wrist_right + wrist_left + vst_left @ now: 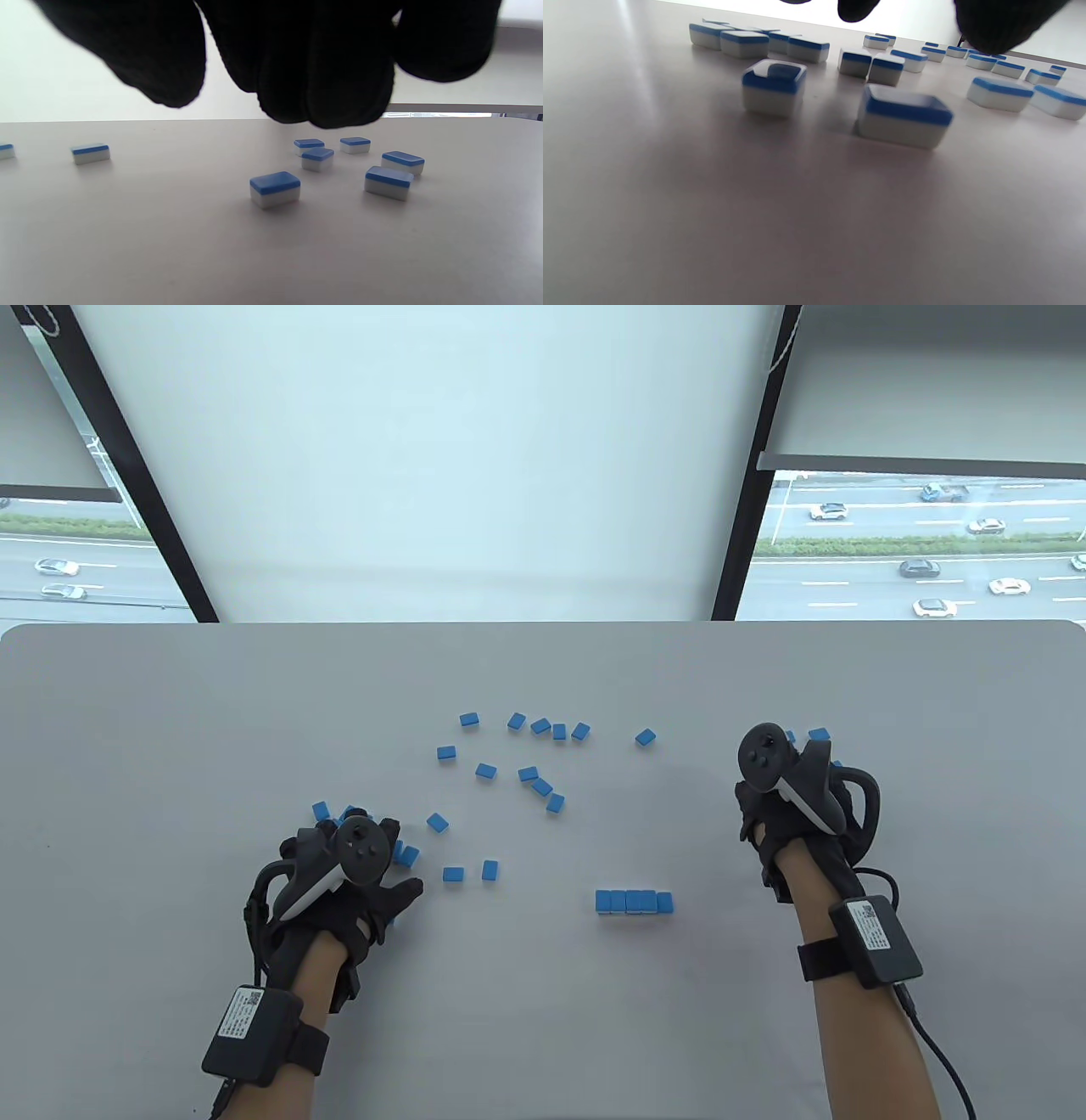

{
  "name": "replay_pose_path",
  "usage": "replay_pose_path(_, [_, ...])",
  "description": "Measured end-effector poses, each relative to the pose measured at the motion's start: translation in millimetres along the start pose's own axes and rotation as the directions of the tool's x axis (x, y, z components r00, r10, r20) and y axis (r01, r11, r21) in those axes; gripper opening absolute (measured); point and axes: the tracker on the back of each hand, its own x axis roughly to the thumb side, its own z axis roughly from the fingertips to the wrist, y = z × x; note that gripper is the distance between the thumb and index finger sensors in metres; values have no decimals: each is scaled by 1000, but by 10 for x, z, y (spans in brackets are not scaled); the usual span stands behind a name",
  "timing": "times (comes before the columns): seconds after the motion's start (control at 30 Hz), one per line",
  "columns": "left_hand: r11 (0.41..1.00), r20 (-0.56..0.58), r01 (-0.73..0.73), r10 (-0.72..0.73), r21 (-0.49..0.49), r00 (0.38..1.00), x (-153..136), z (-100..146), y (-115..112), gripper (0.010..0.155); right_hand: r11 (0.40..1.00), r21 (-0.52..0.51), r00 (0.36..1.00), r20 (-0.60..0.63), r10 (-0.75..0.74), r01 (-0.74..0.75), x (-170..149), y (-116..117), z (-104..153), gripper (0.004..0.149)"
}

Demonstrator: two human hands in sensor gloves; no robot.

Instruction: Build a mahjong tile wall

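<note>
Bench [170, 712], grey. Row [634, 902] of 5 tiles, blue backs up, touching, near front centre. Loose tiles [528, 773] scattered behind it. Left hand [348, 874] over tiles, grip unclear. Right hand [785, 802] above tiles, fingers [322, 84] hanging, holding nothing.

Left wrist box [253, 1033]: white sticker with a square code and small print, too small to read.
Right wrist box [875, 941]: white sticker of the same kind, print unreadable.
Tiles [635, 902]: plain blue backs up, no readable marks.
</note>
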Motion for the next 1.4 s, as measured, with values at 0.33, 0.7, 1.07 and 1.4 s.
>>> replay_pose_path(0.33, [1000,-16,-1,1,-9,1000,-14,3,-1,85,991,78,988,-105,113,-105,42,389,-193,63])
replay_pose_path(0.7, [1000,-12,-1,1,-7,1000,-26,-11,-2,85,982,182,996,-73,60,-45,-21,416,-174,56])
replay_pose_path(1.07, [1000,16,-17,16,5,1000,7,-16,20,85,995,82,998,3,56,-56,-12,126,115,58])
replay_pose_path(1.4, [1000,36,-9,9,8,999,59,10,13,85,987,-50,973,180,-143,155,172,-330,702,58])
